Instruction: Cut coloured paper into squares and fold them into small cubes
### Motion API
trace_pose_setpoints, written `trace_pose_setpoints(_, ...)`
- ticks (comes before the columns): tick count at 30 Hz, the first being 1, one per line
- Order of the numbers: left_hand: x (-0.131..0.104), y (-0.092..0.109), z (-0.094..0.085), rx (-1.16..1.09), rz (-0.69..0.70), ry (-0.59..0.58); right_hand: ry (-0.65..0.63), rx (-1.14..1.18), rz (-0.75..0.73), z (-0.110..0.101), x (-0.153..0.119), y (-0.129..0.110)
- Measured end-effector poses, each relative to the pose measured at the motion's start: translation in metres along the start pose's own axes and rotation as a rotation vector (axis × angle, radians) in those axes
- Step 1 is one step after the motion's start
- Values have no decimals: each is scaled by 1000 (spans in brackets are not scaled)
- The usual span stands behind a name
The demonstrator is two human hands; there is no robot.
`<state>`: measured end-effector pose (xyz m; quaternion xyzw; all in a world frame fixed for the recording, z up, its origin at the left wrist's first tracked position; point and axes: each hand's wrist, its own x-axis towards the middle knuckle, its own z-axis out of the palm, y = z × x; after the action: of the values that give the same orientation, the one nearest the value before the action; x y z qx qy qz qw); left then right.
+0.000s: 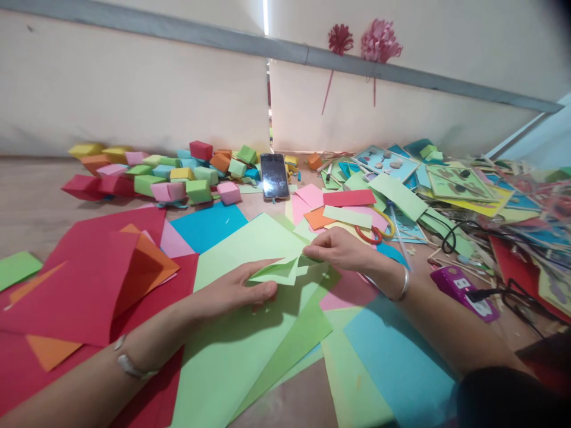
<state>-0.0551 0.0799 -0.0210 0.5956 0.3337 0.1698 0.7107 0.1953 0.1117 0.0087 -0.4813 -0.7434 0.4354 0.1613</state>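
Note:
Between my two hands is a small folded piece of light green paper [280, 271], partly opened up along its creases. My left hand [243, 285] holds it from the left, thumb below and fingers behind. With thumb and fingertips pressed together, my right hand [332, 245] pinches its right-hand corner. Both hands are just above a large light green sheet [223, 356] on the table. Part of the folded paper is hidden by my fingers.
Red sheets [84, 267] lie left, blue sheets [397, 351] right. Several folded paper boxes [167, 191] and a phone [274, 176] stand along the back. Scissors [370, 233], a purple power socket [464, 291] with a black cable and paper scraps lie on the right.

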Motion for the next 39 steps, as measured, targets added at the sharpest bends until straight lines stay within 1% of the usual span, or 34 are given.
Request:
trace_pose_setpoints(5, -1, 7, 2, 14, -28, 46, -72, 23, 19, -1, -1, 1)
trace_pose_setpoints(8, -2, 6, 2, -11, -39, 57, -104, 42, 7, -1, 1, 2)
trace_pose_setpoints(10, -2, 2, 1, -79, -56, 79, -59, 13, -46, 0, 1, 1)
trace_pose_setpoints(12, -2, -3, 1, -170, -104, 86, -17, -37, -117, 3, 1, -1)
trace_pose_setpoints(14, -2, -6, 1, -241, -154, 61, -22, -83, -178, 5, 0, -3)
trace_pose_setpoints(16, -2, -6, 1, -269, -169, 45, -33, -146, -246, 7, -1, -2)
trace_pose_setpoints(18, -4, -3, 0, -298, -174, 47, -2, -213, -336, 7, -1, -1)
trace_pose_setpoints(21, -7, 0, -2, -291, -132, 37, 53, -228, -431, 6, -1, 0)
trace_pose_setpoints(24, -9, 1, -5, -239, -20, 21, 116, -185, -460, 4, -4, -3)
trace_pose_setpoints(26, -8, 0, -6, -250, 16, 35, 169, -156, -459, 4, -7, -7)
trace_pose_setpoints(28, -8, 1, -8, -237, 2, 98, 220, -147, -446, 5, -10, -10)
trace_pose_setpoints(30, -7, 3, -9, -136, -34, 220, 279, -144, -406, 5, -11, -13)
trace_pose_setpoints(33, -6, 8, -7, 23, -79, 389, 331, -85, -283, 6, -8, -12)
trace_pose_setpoints(35, -4, 12, -3, 60, -80, 501, 323, 1, -174, 6, -4, -10)
trace_pose_setpoints(37, -2, 13, 0, 51, -72, 612, 283, 91, -77, 5, 0, -6)
trace_pose_setpoints(39, 0, 12, 2, -13, -91, 672, 231, 144, -29, 2, 3, -4)
